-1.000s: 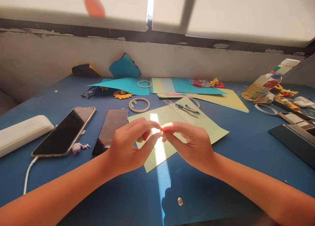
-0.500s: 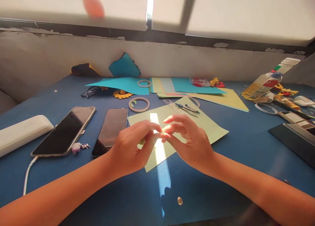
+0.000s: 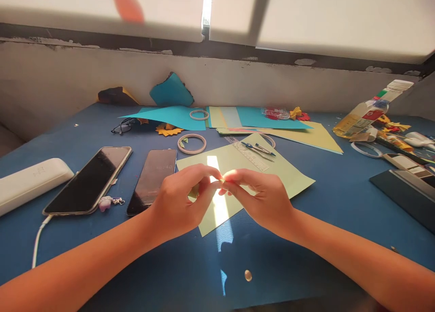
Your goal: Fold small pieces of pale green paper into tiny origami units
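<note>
Right hand point(image 3: 267, 199) has lowered its forefinger, pinching 1 greenish piece point(image 3: 222, 180) with left hand point(image 3: 180, 196).

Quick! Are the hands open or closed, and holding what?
Left hand: closed, pinching a tiny green paper piece.
Right hand: closed, pinching the same piece.

**Tiny green piece point(image 3: 222, 180), mostly covered**

It sits pinched between the fingertips of the left hand point(image 3: 181, 196) and right hand point(image 3: 267, 199), only a bright sliver showing. A green patch point(image 3: 193, 192) inside the left hand's curl is possibly part of the same piece.
</note>
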`<state>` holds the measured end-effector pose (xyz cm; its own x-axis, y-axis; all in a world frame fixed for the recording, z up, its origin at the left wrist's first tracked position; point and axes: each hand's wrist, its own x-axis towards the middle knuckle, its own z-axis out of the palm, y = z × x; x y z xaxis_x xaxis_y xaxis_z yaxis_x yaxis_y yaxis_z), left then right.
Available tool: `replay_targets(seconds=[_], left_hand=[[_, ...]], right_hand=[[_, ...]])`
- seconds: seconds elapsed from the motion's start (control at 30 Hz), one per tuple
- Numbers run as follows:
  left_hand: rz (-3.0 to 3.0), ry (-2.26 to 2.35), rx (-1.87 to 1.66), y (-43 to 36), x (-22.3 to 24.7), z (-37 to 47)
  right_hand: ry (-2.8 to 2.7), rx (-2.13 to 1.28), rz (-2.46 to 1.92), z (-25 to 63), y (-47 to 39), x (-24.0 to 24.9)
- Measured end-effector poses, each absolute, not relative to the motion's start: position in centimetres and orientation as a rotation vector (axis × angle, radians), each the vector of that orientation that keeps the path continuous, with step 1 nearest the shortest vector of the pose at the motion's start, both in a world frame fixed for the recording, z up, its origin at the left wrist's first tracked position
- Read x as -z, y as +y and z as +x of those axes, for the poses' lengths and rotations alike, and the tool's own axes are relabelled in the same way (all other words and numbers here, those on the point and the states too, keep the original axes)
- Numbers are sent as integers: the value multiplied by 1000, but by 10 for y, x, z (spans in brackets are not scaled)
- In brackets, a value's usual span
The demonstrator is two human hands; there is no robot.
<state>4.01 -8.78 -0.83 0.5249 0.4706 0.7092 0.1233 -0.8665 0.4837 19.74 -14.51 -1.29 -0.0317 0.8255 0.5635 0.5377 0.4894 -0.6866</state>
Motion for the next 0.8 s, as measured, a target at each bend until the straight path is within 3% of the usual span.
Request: replay_targets(seconds=[0.23, 0.63, 0.8], left_hand=[[2304, 531, -1220, -88, 6, 42], [2110, 688, -997, -88, 1, 40], [1987, 766, -818, -87, -2, 41]], right_hand=[[-1631, -439, -1129, 197, -147, 14], [-1454, -930, -1025, 197, -145, 12], [-1478, -924, -1074, 198, -147, 9]])
